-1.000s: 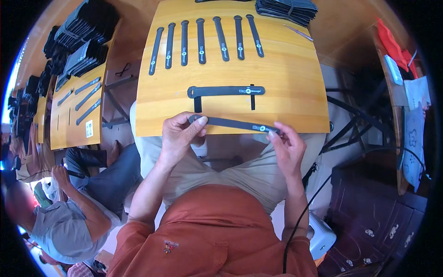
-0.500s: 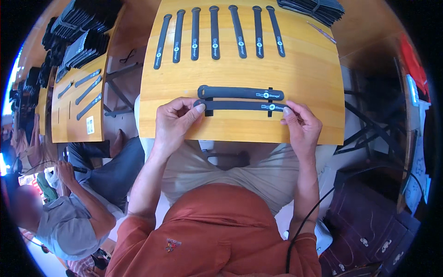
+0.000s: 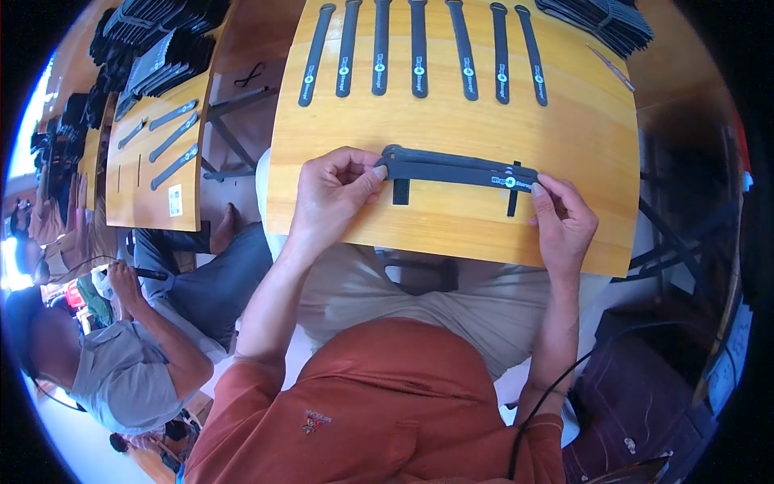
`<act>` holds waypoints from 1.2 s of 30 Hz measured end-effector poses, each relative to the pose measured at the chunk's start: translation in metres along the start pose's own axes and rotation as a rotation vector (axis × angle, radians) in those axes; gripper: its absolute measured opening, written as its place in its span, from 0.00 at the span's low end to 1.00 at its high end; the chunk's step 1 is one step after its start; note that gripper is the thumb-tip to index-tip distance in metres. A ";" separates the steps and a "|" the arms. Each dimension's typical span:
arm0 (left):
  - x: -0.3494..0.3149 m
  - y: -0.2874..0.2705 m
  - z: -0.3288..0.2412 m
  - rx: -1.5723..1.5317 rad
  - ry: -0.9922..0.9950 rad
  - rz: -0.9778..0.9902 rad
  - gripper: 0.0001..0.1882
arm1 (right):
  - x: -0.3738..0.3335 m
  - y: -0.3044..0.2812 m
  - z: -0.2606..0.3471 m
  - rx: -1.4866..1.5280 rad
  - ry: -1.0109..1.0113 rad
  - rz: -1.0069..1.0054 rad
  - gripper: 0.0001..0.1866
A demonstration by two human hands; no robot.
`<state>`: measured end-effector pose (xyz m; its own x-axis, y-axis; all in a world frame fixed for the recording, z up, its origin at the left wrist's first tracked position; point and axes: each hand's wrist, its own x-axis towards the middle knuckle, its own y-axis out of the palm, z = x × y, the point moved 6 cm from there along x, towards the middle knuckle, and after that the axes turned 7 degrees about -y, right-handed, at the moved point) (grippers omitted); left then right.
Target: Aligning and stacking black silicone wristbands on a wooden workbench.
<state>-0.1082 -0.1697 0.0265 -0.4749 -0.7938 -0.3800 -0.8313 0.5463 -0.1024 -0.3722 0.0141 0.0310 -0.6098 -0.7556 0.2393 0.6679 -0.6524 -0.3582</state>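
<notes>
A dark strap (image 3: 459, 173) with a white printed mark is stretched sideways between my two hands. My left hand (image 3: 343, 192) pinches its left end between thumb and fingers, beside a small hole. At the printed end, my right hand (image 3: 567, 219) grips it the same way. Just behind, a second dark strap (image 3: 451, 156) is mostly covered by the held one; only its far edge shows. Two short black strips, a wider left one (image 3: 401, 194) and a narrower right one (image 3: 512, 205), lie on the wooden table (image 3: 339, 129), partly under the straps.
Several similar straps (image 3: 418, 48) lie in a row along the far side. A bundled stack of dark straps (image 3: 601, 20) and a thin pen-like tool (image 3: 611, 68) are at the far right. Leftward, another person (image 3: 133, 371) sits near a second table (image 3: 153, 206) holding straps and stacks.
Both hands have moved the held strap away from me, closing the gap to the strap behind and overlapping it. The whole view has shifted, with the table now farther right.
</notes>
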 end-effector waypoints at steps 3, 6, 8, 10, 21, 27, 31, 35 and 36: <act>0.003 -0.003 0.005 0.075 -0.016 0.024 0.08 | 0.001 0.002 0.001 0.015 0.031 0.000 0.08; 0.003 -0.003 0.002 0.090 -0.055 -0.002 0.08 | 0.002 0.003 0.001 0.021 0.069 -0.010 0.08; 0.003 -0.003 0.002 0.085 -0.051 -0.005 0.08 | 0.002 0.002 -0.001 0.002 0.050 -0.009 0.08; 0.004 -0.002 0.002 0.081 -0.049 -0.006 0.09 | 0.002 0.001 -0.002 -0.018 0.034 -0.011 0.08; 0.007 0.000 0.002 0.116 -0.054 -0.048 0.06 | 0.003 0.002 0.001 -0.002 0.067 -0.047 0.08; 0.007 0.001 0.001 0.179 -0.066 -0.083 0.06 | 0.003 0.001 0.000 -0.045 0.024 -0.031 0.08; 0.008 0.000 0.002 0.178 -0.057 -0.082 0.07 | 0.003 0.001 0.001 -0.064 0.009 -0.034 0.07; 0.008 0.001 0.002 0.178 -0.078 -0.094 0.07 | 0.002 0.001 0.000 -0.061 0.056 -0.021 0.07; 0.008 0.001 0.002 0.179 -0.080 -0.096 0.07 | 0.002 0.001 0.001 -0.073 0.026 -0.020 0.07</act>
<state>-0.1122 -0.1751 0.0220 -0.3658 -0.8246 -0.4316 -0.8036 0.5138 -0.3005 -0.3724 0.0119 0.0319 -0.6341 -0.7402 0.2236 0.6231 -0.6604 -0.4190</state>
